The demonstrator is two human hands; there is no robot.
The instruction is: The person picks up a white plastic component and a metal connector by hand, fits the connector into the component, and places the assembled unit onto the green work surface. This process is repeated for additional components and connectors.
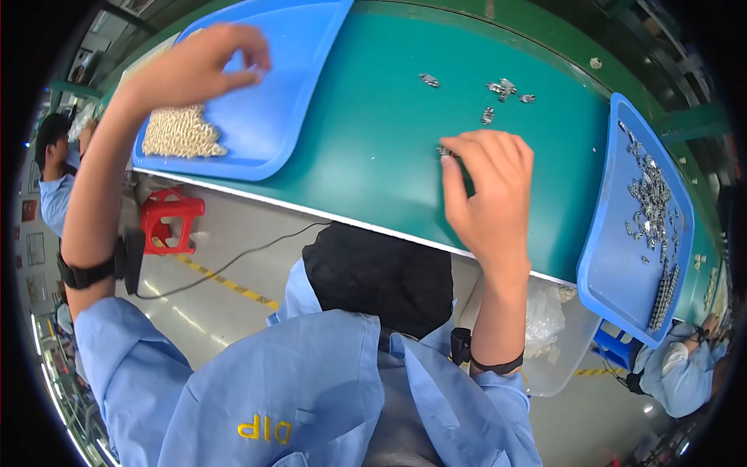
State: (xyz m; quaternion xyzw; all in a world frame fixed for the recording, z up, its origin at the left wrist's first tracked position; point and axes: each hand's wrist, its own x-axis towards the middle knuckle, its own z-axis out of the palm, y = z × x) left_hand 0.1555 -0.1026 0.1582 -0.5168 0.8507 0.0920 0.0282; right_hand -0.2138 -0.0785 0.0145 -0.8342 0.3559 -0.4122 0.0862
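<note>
My left hand (204,68) hangs over the large blue tray (282,109) at the left. Its fingers are curled, the thumb is a little apart from them, and nothing shows between. Below that wrist lies a dense block of small cream-coloured parts (180,132) in the tray. Over the green tabletop, my right hand (494,179) has thumb and forefinger closed around a small silver metal part (445,150), mostly hidden by the fingertips. Several similar loose silver parts (504,89) lie just beyond that hand, with a single silver part (429,80) farther left.
At the right, another blue tray (593,280) holds many silver parts (650,194), some in a neat row. The green table's (366,179) white front edge runs before me. Below are a clear plastic bin (572,354) and a red stool (173,214). People sit at both sides.
</note>
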